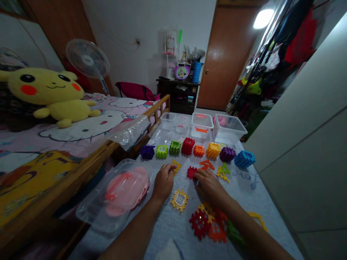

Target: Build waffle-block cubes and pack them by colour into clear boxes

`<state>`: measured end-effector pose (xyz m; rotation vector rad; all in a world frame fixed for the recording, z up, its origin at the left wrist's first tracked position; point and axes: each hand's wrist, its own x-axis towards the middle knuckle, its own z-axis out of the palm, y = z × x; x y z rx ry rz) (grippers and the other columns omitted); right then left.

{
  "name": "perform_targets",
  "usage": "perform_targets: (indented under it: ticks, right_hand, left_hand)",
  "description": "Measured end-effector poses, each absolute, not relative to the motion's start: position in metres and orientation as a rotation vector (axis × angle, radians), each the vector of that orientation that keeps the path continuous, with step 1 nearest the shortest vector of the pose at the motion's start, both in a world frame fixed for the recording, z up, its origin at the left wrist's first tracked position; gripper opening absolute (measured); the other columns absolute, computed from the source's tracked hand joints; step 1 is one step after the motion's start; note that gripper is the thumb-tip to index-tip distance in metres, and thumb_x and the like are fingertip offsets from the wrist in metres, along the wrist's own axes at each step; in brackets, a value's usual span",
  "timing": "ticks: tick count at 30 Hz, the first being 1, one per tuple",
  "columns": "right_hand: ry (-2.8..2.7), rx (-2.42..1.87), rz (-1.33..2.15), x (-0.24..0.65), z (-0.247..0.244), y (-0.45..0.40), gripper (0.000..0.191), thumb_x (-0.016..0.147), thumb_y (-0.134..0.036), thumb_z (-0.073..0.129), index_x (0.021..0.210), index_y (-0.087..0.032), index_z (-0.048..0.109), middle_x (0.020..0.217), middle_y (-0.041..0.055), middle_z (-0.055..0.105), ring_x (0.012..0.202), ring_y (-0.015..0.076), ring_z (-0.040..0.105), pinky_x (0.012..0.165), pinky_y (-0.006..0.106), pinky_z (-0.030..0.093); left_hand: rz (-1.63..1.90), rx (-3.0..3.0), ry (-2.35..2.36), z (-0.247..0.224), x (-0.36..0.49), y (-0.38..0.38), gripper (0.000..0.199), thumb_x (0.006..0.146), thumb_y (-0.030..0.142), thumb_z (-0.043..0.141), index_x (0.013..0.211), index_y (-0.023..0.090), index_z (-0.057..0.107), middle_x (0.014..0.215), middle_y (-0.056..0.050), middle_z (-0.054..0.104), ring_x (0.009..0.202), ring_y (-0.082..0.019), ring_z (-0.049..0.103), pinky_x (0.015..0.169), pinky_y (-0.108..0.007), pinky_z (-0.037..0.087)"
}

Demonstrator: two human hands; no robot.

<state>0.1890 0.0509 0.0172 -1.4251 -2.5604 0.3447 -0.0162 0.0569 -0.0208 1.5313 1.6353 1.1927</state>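
The left hand touches a yellow piece and the right hand a red piece, fingers curled, though I cannot tell their grip.

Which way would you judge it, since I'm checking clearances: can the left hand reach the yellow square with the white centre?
Probably yes: the yellow square lies on the cloth close to the left hand, with nothing on top, and the right forearm is off to its right.

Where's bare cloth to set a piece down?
Bare cloth shows between the blue stack and yellow frame, and between the left forearm and lower red tile. Crowded: the row of stacks and beneath the right forearm.
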Motion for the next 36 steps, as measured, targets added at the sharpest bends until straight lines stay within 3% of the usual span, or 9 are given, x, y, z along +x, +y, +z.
perform_targets:
  ticks: [8,16,22,27,32,36]
  right_hand:
    - [-2.451,-1.325,0.375,0.193,0.008,0.053,0.013,0.081,-0.009,0.055,0.078,-0.018,0.063,0.088,0.0060,0.063,0.086,0.0193,0.056,0.080,0.030,0.044]
    - [-2.110,-1.379,0.861,0.208,0.017,0.051,0.013,0.082,-0.016,0.049,0.074,-0.020,0.058,0.067,-0.0022,0.060,0.062,0.0139,0.055,0.059,0.025,0.042]
    - [-2.150,-1.537,0.561,0.202,0.000,0.056,0.017,0.086,-0.016,0.050,0.090,-0.019,0.066,0.089,0.0057,0.069,0.082,0.0199,0.063,0.078,0.033,0.048]
    - [-2.260,-1.454,0.465,0.207,0.015,0.046,0.032,0.084,-0.021,0.059,0.116,-0.018,0.060,0.119,0.0136,0.058,0.107,0.0255,0.056,0.092,0.040,0.046]
    - [-2.737,-1.079,0.910,0.207,0.047,0.012,0.052,0.065,-0.036,0.080,0.112,-0.025,0.061,0.114,0.0061,0.057,0.104,0.0255,0.053,0.089,0.037,0.046]
    - [-2.950,-1.198,0.763,0.192,0.047,-0.010,0.054,0.060,-0.038,0.081,0.106,-0.021,0.061,0.114,0.0105,0.057,0.102,0.0317,0.051,0.090,0.047,0.044]
  left_hand:
    - [1.183,1.499,1.636,-0.019,-0.017,0.056,0.029,0.078,0.013,0.041,0.092,0.017,0.066,0.094,-0.005,0.070,0.083,-0.017,0.065,0.078,-0.031,0.052]
    - [1.172,1.515,1.635,-0.025,-0.016,0.058,0.028,0.077,0.014,0.043,0.093,0.018,0.066,0.096,-0.005,0.070,0.092,-0.018,0.064,0.087,-0.033,0.050]
    - [1.175,1.527,1.626,-0.026,-0.017,0.057,0.026,0.078,0.015,0.044,0.093,0.018,0.065,0.096,-0.005,0.070,0.092,-0.019,0.064,0.088,-0.033,0.050]
    - [1.181,1.539,1.632,-0.026,-0.017,0.057,0.025,0.077,0.015,0.045,0.092,0.018,0.065,0.095,-0.005,0.070,0.092,-0.019,0.064,0.088,-0.034,0.050]
    - [1.181,1.554,1.634,-0.025,-0.016,0.057,0.025,0.077,0.014,0.045,0.091,0.018,0.066,0.092,-0.004,0.070,0.090,-0.018,0.064,0.087,-0.033,0.050]
    - [1.185,1.566,1.631,-0.025,-0.016,0.057,0.026,0.077,0.013,0.045,0.091,0.018,0.066,0.094,-0.004,0.070,0.091,-0.018,0.065,0.088,-0.033,0.050]
